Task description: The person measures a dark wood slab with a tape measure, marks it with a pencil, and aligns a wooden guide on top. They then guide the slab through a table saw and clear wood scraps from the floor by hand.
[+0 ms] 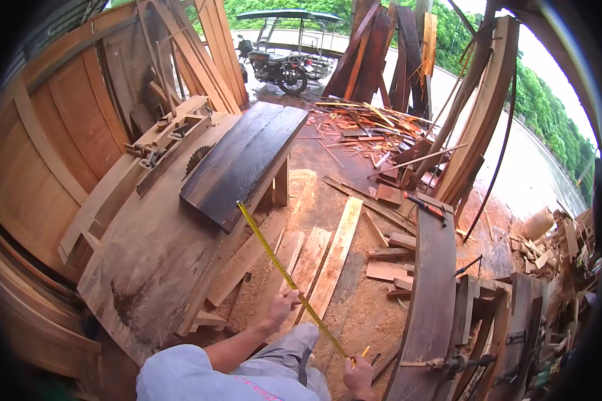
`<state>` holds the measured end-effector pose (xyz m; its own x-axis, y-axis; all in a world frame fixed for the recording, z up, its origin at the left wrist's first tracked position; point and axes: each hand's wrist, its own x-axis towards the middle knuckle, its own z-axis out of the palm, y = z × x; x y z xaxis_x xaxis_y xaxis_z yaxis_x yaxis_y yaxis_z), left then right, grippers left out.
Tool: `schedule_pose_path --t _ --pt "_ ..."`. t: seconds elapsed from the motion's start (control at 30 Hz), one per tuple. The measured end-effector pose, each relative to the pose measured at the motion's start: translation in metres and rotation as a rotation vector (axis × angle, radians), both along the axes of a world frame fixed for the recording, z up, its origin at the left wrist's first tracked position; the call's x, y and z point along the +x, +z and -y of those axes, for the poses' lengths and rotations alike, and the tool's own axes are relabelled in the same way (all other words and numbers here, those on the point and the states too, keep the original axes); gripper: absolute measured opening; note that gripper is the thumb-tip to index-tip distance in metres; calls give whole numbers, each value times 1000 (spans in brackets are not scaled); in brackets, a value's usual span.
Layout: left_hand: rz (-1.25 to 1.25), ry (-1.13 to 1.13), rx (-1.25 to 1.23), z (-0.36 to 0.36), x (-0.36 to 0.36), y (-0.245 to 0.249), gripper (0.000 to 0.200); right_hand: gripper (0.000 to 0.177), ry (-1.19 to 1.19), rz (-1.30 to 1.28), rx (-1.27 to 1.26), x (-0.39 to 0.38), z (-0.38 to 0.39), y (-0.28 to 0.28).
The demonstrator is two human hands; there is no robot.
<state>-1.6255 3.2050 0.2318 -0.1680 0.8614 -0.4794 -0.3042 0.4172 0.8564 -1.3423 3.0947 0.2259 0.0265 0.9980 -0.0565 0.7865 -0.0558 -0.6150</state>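
Note:
A yellow tape measure (267, 248) is stretched out at a slant in front of me, its far end close to the edge of a dark plank (244, 164). My left hand (284, 307) pinches the blade partway along. At the near end, my right hand (358, 375) is closed around the tape, and a thin yellow pencil (365, 351) sticks up from its fingers. The tape's case is hidden in that hand. Under the plank is a wooden saw table (160, 247), with a round saw blade (198, 160) rising beside it.
Pale boards (334, 257) lie on the sawdust-covered floor below the tape. To the right stands a long dark beam (435, 287) with clamps nearby. Wood scraps (374, 130) are heaped farther back, and a motorcycle (277, 67) is parked beyond. Panelled doors (53, 134) lean at left.

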Motion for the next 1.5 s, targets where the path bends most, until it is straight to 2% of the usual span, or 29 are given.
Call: schedule_pose_path --t 0.1,0.13,0.2,0.3,0.37,0.43,0.47,0.5,0.53,0.6,0.67,0.77,0.8,0.83,0.93,1.0,1.03,1.07,1.13,1.23,1.37,1.43,1.5 --pt "23 44 33 -47 11 -14 33 22 9 0 -64 8 -56 -1" --pt "-1 72 29 -63 19 5 32 22 21 26 -58 14 -78 -3" --pt "30 69 19 -106 29 10 33 22 51 80 -41 25 -125 -7" --pt "80 94 52 -174 53 -9 33 22 57 112 -71 47 -203 -11" --pt "112 43 84 -226 65 -8 31 22 62 43 -116 76 -248 -26" --pt "114 1 180 -281 70 15 32 22 51 -68 -117 84 -303 -34" --pt "125 3 206 -299 79 22 32 21 56 -123 -117 91 -323 -33" --pt "76 -16 291 -326 84 6 32 21 77 -177 -124 98 -344 -28" --pt "19 -94 303 -344 82 31 33 22 95 -202 -113 92 -366 -9" --pt "-60 -136 327 -389 86 30 36 23 98 -214 -187 89 -405 21" --pt "55 -45 357 -424 85 42 37 25 38 -308 -259 92 -444 19" --pt "100 93 397 -487 62 47 37 26 129 -272 -169 103 -499 -6" --pt "100 156 392 -505 51 46 37 34 241 124 -206 99 -519 15" --pt "78 247 354 -523 41 47 36 32 289 97 -191 94 -541 16" --pt "49 277 351 -564 6 34 37 30 430 -4 -210 85 -617 5" --pt "32 360 323 -593 -7 19 37 24 458 -134 -146 81 -684 -32" --pt "28 395 307 -606 -11 18 37 24 466 -197 -116 67 -711 -23" --pt "76 437 289 -620 -13 19 36 23 519 -95 -29 56 -740 -5" --pt "169 506 246 -644 -18 25 36 23 511 -47 -82 37 -793 34" --pt "240 709 339 -686 -37 48 44 21 600 -27 48 24 -879 45" --pt "166 883 453 -706 -89 64 38 14 767 44 15 0 -974 66" --pt "168 1052 491 -703 -123 74 36 11 899 46 106 -18 -1021 71" --pt "117 1199 580 -695 -161 70 30 9 924 56 122 -51 -1059 96"
